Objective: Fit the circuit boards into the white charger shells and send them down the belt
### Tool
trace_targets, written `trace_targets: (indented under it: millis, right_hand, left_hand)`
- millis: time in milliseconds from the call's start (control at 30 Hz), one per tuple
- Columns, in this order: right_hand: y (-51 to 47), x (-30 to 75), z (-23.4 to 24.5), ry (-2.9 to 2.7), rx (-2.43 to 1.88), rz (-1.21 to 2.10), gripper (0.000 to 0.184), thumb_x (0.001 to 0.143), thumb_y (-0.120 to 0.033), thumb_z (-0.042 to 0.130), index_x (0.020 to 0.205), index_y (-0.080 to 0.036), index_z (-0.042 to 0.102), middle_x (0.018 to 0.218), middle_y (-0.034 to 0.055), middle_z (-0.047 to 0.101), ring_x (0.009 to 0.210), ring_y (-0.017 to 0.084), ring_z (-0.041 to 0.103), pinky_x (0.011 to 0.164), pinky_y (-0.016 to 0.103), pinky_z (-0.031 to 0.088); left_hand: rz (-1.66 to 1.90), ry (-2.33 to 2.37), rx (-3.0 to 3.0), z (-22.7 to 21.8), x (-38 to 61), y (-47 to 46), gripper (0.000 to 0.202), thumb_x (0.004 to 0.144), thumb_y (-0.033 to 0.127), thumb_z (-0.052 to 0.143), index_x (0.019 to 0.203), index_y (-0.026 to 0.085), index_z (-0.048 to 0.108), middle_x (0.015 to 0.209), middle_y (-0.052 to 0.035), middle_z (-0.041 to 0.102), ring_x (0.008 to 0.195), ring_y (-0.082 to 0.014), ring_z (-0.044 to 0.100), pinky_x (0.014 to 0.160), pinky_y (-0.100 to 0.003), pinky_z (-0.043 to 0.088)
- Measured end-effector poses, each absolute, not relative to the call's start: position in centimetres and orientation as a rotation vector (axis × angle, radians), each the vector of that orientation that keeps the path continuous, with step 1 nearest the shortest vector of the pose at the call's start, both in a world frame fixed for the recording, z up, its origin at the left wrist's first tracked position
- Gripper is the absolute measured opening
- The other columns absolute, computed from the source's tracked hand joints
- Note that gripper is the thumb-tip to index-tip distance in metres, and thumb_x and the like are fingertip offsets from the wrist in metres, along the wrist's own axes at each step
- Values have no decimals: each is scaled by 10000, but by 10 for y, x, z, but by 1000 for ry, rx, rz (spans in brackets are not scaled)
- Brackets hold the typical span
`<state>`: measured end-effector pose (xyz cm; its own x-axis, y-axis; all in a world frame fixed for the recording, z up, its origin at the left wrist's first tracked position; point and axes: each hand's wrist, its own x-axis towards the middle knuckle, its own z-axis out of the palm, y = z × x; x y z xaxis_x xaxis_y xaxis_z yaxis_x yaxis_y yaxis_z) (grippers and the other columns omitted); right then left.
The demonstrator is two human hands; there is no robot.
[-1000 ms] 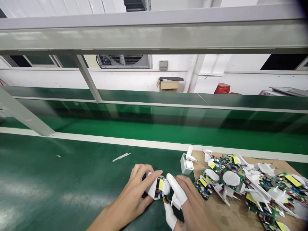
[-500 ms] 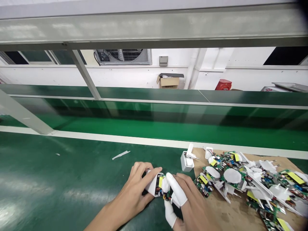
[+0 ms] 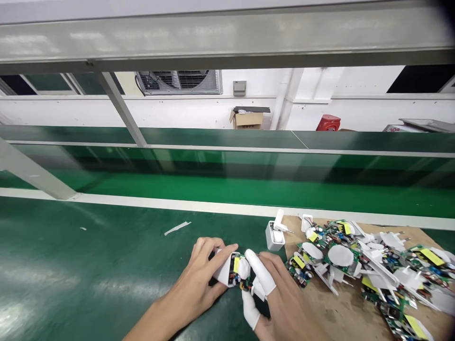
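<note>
My left hand (image 3: 195, 274) is closed around a white plastic charger housing (image 3: 223, 273), its open end facing right. A green circuit board (image 3: 236, 264) with a yellow patch and a white round pad sits partly inside that opening. White finger cots cover the thumb and forefinger of my right hand (image 3: 284, 296), which grips the board's outer end. A white piece, perhaps the plug part, shows between those fingers; the rest of it is hidden. Just beyond my right hand stands another white housing (image 3: 274, 240) with a plug piece (image 3: 279, 222) lying across its top.
To the right, a heap of circuit boards (image 3: 341, 255) with white plug parts lies on brown cardboard (image 3: 330, 312). A thin white strip (image 3: 177, 228) rests on the green table (image 3: 88, 265). A pale rail (image 3: 170, 207) runs along its back, and a slanted metal post (image 3: 39, 170) rises at left.
My right forefinger has shifted slightly off the round pad, so more of it shows. Both hands keep hold at nearly the same place. The whole view has moved a little.
</note>
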<state>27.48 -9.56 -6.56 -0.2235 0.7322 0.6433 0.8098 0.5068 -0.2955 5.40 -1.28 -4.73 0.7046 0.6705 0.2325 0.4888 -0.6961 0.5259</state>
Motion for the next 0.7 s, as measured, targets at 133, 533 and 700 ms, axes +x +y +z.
trace_targets:
  millis: [133, 533, 700]
  right_hand:
    - [-96, 278, -66, -2018, -1238, -96, 860, 795, -70, 517, 1633, -48, 325, 1314, 202, 653, 1257, 365, 580, 964, 511, 637]
    - [-95, 277, -43, -2044, -1214, -105, 749, 802, -7, 502, 1543, -13, 390, 1282, 216, 639, 1224, 329, 568, 958, 467, 635]
    - [-92, 281, -27, -2024, -1187, -22, 640, 868, -62, 534, 1497, -28, 424, 1235, 198, 660, 1174, 301, 580, 1013, 453, 613]
  left_hand:
    - [591, 903, 2475, -47, 54, -13, 743, 942, -3, 636, 1565, 335, 414, 1335, -102, 496, 1217, -289, 470, 1060, -436, 501]
    - [655, 918, 2497, -51, 56, -10, 661, 972, 83, 640, 1552, 351, 466, 1313, -96, 563, 1205, -287, 527, 1043, -439, 546]
    - [778, 937, 2510, -66, 54, -5, 568, 991, 188, 634, 1518, 372, 526, 1340, -82, 582, 1220, -292, 557, 1061, -422, 548]
